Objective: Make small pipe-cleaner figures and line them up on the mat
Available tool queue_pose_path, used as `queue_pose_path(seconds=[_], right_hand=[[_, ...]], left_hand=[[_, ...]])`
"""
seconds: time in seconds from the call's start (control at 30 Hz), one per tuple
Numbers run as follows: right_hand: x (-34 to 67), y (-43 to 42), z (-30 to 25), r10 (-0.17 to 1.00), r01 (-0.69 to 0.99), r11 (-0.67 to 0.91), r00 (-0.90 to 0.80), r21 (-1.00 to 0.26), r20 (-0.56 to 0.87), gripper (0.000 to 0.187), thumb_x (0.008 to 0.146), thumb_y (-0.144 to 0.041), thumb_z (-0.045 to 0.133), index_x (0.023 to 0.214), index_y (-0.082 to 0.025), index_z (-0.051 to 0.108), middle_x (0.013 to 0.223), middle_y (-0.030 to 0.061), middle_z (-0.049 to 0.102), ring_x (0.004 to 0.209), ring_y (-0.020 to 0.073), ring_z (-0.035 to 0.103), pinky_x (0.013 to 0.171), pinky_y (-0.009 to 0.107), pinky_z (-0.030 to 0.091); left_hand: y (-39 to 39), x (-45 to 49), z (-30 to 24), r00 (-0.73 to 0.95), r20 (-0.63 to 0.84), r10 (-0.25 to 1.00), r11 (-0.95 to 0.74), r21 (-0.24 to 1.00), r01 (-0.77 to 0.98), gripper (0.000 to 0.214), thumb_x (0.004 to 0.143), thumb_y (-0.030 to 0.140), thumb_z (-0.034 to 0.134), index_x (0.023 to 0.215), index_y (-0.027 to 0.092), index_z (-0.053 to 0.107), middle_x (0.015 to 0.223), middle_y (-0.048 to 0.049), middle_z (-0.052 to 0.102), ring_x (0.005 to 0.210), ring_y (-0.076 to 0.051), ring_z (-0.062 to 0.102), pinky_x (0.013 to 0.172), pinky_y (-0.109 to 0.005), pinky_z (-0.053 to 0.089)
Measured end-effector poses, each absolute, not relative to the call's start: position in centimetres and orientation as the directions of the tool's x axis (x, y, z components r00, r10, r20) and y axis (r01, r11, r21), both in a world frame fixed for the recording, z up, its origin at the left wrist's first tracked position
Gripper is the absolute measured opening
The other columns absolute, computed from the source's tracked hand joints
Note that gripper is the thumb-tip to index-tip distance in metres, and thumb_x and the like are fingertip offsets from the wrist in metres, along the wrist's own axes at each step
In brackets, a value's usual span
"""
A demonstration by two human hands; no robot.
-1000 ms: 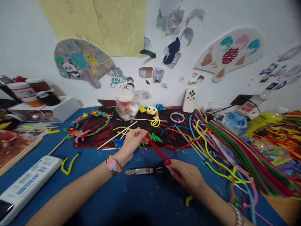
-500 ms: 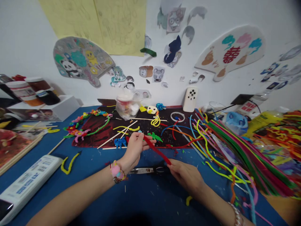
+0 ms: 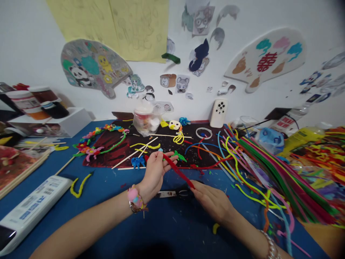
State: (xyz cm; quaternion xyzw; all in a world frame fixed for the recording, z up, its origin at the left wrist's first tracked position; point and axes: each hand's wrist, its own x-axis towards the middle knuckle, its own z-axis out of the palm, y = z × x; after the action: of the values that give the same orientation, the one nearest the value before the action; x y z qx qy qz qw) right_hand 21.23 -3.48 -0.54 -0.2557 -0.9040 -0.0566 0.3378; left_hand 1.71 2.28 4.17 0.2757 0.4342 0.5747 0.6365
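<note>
A red pipe cleaner strand point(image 3: 178, 171), perhaps more than one laid together, is stretched slantwise between my two hands above the blue table. My left hand point(image 3: 155, 167) pinches its upper end between thumb and fingers, palm partly turned up. Its lower end is gripped by my right hand point(image 3: 212, 200), whose fingertips are pressed together. Below the strand lie pliers or scissors point(image 3: 172, 194), partly in shadow. Just behind my left hand are a blue twisted pipe cleaner piece point(image 3: 138, 162) and a green one point(image 3: 180, 156).
A dark red mat point(image 3: 110, 154) bears wooden sticks and loose pipe cleaners. At right lies a thick bundle of coloured pipe cleaners point(image 3: 285, 176). A white-and-black box point(image 3: 37, 212) and a bent yellow pipe cleaner point(image 3: 78, 194) are at left. A phone point(image 3: 218, 113) leans on the wall.
My right hand has shifted very slightly left, and the red strand hangs at nearly the same slant. Both hands keep their hold.
</note>
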Motion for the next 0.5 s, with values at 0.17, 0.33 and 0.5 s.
queue_pose_path(seconds=[0.17, 0.33, 0.5], right_hand=[[21.4, -3.4, -1.4, 0.411, 0.482, 0.873, -0.647, -0.073, 0.642, 0.025, 0.086, -0.005, 0.04, 0.108, -0.011, 0.05, 0.108, 0.0187, 0.063, 0.112, 0.0222, 0.052, 0.087, 0.037, 0.052], [21.3, -2.9, -2.1, 0.533, 0.551, 0.808, -0.535, -0.208, 0.656, 0.016, 0.085, -0.007, 0.041, 0.09, -0.016, 0.054, 0.105, 0.0131, 0.066, 0.099, 0.0176, 0.061, 0.082, 0.028, 0.054], [21.9, -2.6, -0.5, 0.636, 0.556, 0.75, -0.457, -0.358, 0.622, 0.018, 0.085, -0.008, 0.041, 0.081, -0.02, 0.054, 0.092, 0.0072, 0.071, 0.082, 0.0154, 0.068, 0.07, 0.023, 0.055]], left_hand=[[2.3, 1.8, 4.1, -0.027, -0.247, 0.969, 0.197, 0.829, -0.523, 0.01, 0.091, 0.019, 0.037, 0.082, 0.015, 0.041, 0.098, -0.0128, 0.063, 0.084, -0.019, 0.065, 0.082, -0.037, 0.051], [2.6, 1.5, 4.1, -0.033, -0.192, 0.981, 0.147, 0.842, -0.519, 0.01, 0.088, 0.016, 0.04, 0.079, 0.015, 0.041, 0.1, -0.0135, 0.063, 0.092, -0.017, 0.063, 0.092, -0.036, 0.044], [4.2, -0.3, 5.0, 0.066, -0.162, 0.985, 0.174, 0.948, -0.267, 0.01, 0.088, 0.02, 0.042, 0.078, 0.017, 0.042, 0.102, -0.0119, 0.062, 0.095, -0.018, 0.06, 0.092, -0.039, 0.041]])
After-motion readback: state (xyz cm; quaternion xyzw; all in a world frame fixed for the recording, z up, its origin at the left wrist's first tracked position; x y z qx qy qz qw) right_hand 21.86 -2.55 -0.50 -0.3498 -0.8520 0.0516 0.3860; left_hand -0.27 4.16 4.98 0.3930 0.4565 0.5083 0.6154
